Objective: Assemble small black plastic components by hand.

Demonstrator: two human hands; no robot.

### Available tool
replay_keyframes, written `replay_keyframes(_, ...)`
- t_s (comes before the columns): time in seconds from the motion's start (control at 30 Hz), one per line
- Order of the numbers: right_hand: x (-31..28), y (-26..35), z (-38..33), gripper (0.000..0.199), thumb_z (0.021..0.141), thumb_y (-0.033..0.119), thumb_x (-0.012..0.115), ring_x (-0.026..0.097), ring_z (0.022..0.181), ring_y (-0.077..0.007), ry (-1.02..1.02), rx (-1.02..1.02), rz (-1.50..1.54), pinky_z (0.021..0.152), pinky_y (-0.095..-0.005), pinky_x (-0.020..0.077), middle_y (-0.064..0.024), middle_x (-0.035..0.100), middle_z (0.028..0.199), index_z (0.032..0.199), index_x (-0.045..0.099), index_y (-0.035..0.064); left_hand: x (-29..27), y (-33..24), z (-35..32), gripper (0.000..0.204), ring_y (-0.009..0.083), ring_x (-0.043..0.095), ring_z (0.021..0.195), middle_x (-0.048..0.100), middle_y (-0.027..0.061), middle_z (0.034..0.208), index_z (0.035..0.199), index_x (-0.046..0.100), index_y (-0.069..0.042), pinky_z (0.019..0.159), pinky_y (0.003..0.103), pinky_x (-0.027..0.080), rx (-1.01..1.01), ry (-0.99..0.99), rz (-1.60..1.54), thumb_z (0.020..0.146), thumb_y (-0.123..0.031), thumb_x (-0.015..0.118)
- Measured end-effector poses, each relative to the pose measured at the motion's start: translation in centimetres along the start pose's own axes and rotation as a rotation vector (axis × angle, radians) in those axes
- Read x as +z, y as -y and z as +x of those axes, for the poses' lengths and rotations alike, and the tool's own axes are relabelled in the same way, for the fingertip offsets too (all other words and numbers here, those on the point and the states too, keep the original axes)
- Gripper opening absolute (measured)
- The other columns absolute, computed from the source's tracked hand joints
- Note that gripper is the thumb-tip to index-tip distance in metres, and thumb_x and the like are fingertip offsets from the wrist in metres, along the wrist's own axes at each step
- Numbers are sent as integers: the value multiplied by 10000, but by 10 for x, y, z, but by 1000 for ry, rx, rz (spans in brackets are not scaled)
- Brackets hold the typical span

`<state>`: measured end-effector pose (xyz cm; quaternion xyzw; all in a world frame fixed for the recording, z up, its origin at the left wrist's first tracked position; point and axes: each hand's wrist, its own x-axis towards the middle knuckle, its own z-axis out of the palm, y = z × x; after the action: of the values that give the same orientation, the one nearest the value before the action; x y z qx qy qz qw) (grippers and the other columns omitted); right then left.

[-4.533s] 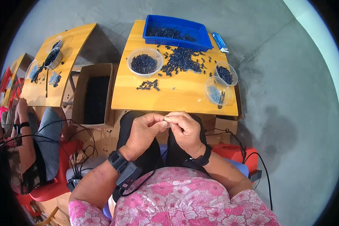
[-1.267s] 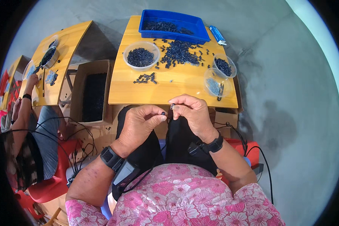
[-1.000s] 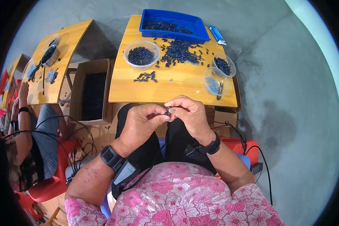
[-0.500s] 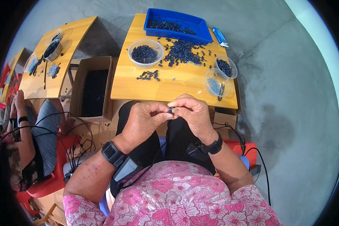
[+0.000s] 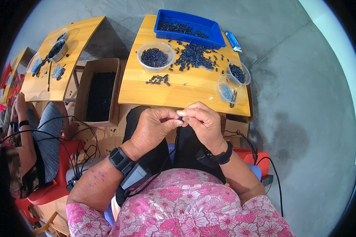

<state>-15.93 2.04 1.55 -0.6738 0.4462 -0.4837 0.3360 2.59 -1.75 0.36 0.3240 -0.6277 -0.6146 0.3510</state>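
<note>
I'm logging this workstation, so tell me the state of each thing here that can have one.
Left hand: closed, pinching a small dark part.
Right hand: closed, pinching the same part.
Blue tray: open, partly filled with dark pieces.
Clear bowl: upright, holding dark pieces.
Two small clear cups: upright, partly filled.
Cardboard box: open, full of dark pieces.
Loose pile: scattered on the wooden table.

Bright, even daylight; soft shadows fall left of the wooden surface (image 5: pixel 186 89). Fisheye bending curves edges, with a black rim; centre sharp.
</note>
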Motion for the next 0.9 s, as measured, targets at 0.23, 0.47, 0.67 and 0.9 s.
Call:
replay_keyframes(0.23, 5, 1, -4, 187, 860, -36, 608, 645, 726, -180, -51, -203, -290, 642, -260, 517, -86, 638, 869, 1004, 692, 48, 1, 2, -1, 103, 60, 599, 718, 706, 44, 787, 909, 716, 8, 680, 232, 496, -5, -22, 69, 851, -76, 700)
replay_keyframes(0.47, 3, -10, -3, 192, 827, -19, 652, 636, 742, -189, -83, -189, -217, 660, -273, 510, -82, 636, 871, 1003, 693, 48, 7, 4, 2, 133, 57, 583, 717, 691, 37, 774, 912, 711, 17, 654, 229, 484, -21, -82, 25, 830, -86, 733)
replay_keyframes(0.67, 0, -13, 3, 179, 831, -26, 653, 634, 751, -175, -53, -142, -150, 668, -257, 508, -89, 633, 879, 993, 699, 37, 4, 7, 5, 121, 57, 607, 731, 708, 47, 809, 941, 709, 13, 677, 213, 492, -49, -112, 18, 843, -58, 714)
replay_keyframes(0.9, 1, -23, 3, 101, 883, 6, 631, 624, 761, -116, -35, 88, 177, 690, -234, 511, -69, 642, 901, 952, 701, -19, 5, 12, 8, 102, 52, 594, 773, 694, 18, 859, 952, 696, 9, 706, 202, 492, -68, -70, -5, 877, -59, 683)
